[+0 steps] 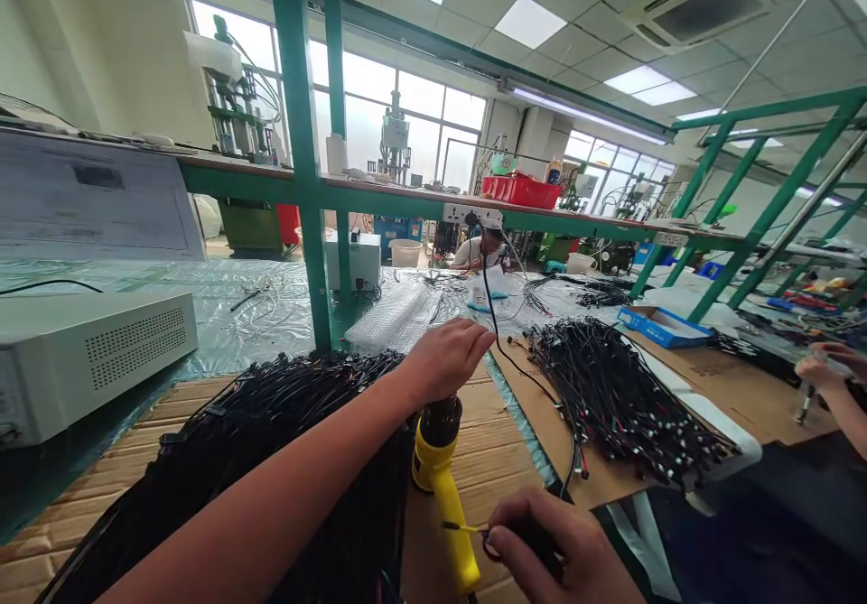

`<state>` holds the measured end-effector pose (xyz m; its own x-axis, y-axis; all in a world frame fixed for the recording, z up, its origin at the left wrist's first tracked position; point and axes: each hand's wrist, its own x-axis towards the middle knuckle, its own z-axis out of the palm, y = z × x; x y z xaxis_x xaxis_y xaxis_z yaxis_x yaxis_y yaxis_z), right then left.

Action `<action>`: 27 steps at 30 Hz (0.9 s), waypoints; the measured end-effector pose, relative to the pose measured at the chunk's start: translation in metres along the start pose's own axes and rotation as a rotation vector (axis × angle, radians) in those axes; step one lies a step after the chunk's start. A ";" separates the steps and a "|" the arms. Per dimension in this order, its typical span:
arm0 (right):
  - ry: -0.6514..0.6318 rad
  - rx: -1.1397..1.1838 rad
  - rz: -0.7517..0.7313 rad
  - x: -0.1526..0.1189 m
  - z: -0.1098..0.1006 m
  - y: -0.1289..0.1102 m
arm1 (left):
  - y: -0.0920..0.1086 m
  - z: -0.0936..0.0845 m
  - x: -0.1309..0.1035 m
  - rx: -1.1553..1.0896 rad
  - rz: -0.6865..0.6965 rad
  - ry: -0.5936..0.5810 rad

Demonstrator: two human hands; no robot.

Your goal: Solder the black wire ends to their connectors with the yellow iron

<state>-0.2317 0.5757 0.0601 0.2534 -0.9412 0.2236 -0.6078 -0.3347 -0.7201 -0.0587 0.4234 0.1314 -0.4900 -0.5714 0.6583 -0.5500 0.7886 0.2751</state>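
Observation:
My left hand (452, 360) reaches across, with its fingers bent and pressed together above the dark end of a yellow heat gun (443, 478). Whatever those fingers hold, if anything, is hidden behind the hand. At the bottom, my right hand (559, 545) is closed in a pinch on a thin cable (467, 527), whose yellow wire ends in a small black tip near the heat gun's handle. Under and beside my left forearm lies a big heap of black cables (223, 459).
A second pile of black cables (616, 396) with white connectors lies to the right. A grey metal box (101, 360) is at left, a green post (308, 180) ahead. A blue carton (664, 326) stands near another person's hands (826, 367); another person sits behind the bench.

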 end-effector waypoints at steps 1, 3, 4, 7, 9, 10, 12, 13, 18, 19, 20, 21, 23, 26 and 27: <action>-0.005 0.005 0.008 0.002 -0.002 -0.001 | -0.001 -0.001 0.002 0.008 -0.001 0.003; -0.012 0.029 0.008 0.006 -0.005 -0.004 | -0.003 -0.002 0.006 0.019 -0.007 0.010; -0.016 0.040 0.000 0.008 -0.007 -0.006 | -0.003 -0.002 0.007 0.022 -0.011 0.014; -0.019 0.041 -0.026 0.016 -0.013 -0.018 | -0.004 0.000 0.010 0.018 -0.026 0.025; -0.009 0.035 -0.030 0.022 -0.018 -0.027 | -0.005 0.000 0.010 0.000 -0.036 0.033; 0.001 0.036 -0.034 0.026 -0.020 -0.032 | -0.006 -0.001 0.010 -0.013 -0.043 0.039; 0.032 0.034 -0.051 0.036 -0.023 -0.038 | -0.007 -0.004 0.010 -0.046 -0.065 0.055; 0.050 0.029 -0.062 0.042 -0.024 -0.038 | -0.008 -0.006 0.009 -0.065 -0.080 0.064; 0.083 0.040 -0.118 0.076 -0.023 -0.026 | -0.015 -0.018 -0.002 -0.167 -0.168 0.112; 0.085 0.042 -0.132 0.082 -0.022 -0.023 | -0.016 -0.020 -0.005 -0.185 -0.182 0.120; 0.084 0.045 -0.141 0.088 -0.022 -0.021 | -0.016 -0.023 -0.009 -0.202 -0.196 0.127; 0.079 0.049 -0.146 0.093 -0.022 -0.020 | -0.017 -0.025 -0.013 -0.217 -0.209 0.133; 0.071 0.063 -0.145 0.101 -0.021 -0.019 | -0.017 -0.028 -0.021 -0.246 -0.236 0.143; 0.085 0.068 -0.148 0.112 -0.019 -0.015 | -0.017 -0.032 -0.035 -0.284 -0.276 0.159; 0.093 0.062 -0.154 0.115 -0.019 -0.014 | -0.017 -0.032 -0.039 -0.296 -0.290 0.164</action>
<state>-0.2085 0.4709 0.1080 0.2671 -0.8803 0.3920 -0.5189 -0.4742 -0.7112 -0.0082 0.4395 0.1235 -0.2174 -0.7538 0.6201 -0.4197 0.6458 0.6378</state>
